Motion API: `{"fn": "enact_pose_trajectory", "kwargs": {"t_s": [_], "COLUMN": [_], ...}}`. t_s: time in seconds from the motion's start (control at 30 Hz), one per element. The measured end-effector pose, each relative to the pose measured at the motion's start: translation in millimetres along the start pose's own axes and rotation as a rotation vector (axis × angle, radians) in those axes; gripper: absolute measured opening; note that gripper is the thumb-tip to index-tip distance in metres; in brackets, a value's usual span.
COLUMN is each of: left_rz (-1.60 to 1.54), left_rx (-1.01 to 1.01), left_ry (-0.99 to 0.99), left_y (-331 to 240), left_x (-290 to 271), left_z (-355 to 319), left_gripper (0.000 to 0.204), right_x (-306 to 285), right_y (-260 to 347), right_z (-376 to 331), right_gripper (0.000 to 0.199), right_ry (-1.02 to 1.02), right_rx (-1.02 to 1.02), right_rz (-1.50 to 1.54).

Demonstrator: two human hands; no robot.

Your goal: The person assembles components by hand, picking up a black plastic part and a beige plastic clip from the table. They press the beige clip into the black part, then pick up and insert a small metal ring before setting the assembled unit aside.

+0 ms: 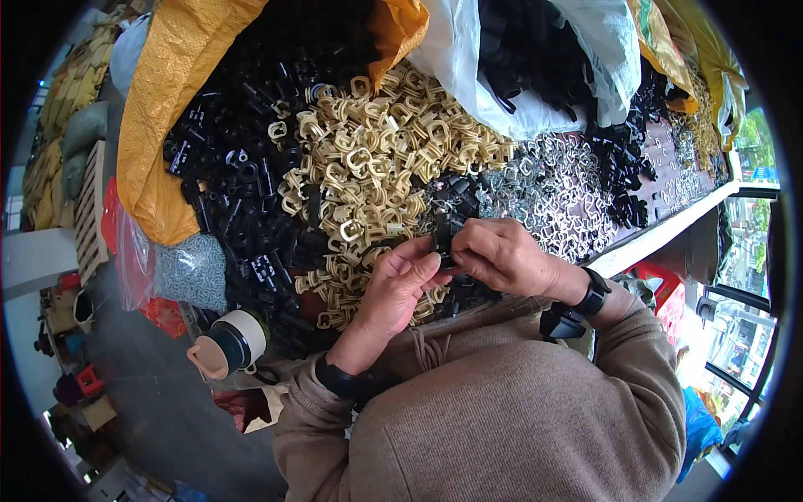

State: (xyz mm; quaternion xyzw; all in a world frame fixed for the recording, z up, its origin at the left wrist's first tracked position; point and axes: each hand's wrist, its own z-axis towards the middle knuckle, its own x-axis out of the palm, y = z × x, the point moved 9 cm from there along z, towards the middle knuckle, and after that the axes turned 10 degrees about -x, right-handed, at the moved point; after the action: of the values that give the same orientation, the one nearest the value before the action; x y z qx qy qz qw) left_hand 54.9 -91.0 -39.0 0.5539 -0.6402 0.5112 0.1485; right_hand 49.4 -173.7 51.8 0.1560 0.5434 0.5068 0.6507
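Close to the table's near edge, my left hand (395, 286) grips a small black plastic part (443, 236) between thumb and fingers. My right hand (500, 258) meets it from the right, its fingers bent and pinching at the same part. Its lower end is covered by my fingers, so I cannot tell its full shape. Just beyond my hands lies a heap of cream plastic clips (376, 159). Shiny bent metal clips (556, 192) spread out to the right. Black tubular fittings (242, 176) are piled at the left.
An orange woven sack (171, 109) stands at the far left, and a white plastic bag (452, 63) of black parts at the back. Left of the table are a bag of small screws (191, 272) and a lidded cup (238, 339). A pale rail (669, 230) edges the right.
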Motion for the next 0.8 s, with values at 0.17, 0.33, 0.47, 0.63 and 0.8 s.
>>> {"fn": "enact_pose_trajectory", "kwargs": {"t_s": [0.17, 0.33, 0.47, 0.63, 0.8], "left_rz": [0.024, 0.032, 0.023, 0.012, 0.027], "left_rx": [0.004, 0.001, -0.003, -0.037, -0.041], "left_ry": [-0.008, -0.040, -0.058, -0.052, -0.054], "left_y": [-2, -1, 0, 4, 6], "left_x": [2, -3, -5, -7, -7], "left_z": [0, 1, 2, 3, 3], "left_gripper": [0.029, 0.030, 0.030, 0.029, 0.028], "right_x": [-1, -1, 0, 7, 8], "right_y": [2, 3, 5, 5, 6], "right_z": [-2, -2, -1, -4, -5], "right_gripper": [0.013, 0.014, 0.015, 0.018, 0.019], "right_ry": [-0.009, -0.007, 0.000, 0.041, 0.056], "right_rx": [-0.041, -0.056, -0.100, -0.167, -0.177], "right_rz": [-0.086, -0.162, -0.209, -0.275, -0.286]}}
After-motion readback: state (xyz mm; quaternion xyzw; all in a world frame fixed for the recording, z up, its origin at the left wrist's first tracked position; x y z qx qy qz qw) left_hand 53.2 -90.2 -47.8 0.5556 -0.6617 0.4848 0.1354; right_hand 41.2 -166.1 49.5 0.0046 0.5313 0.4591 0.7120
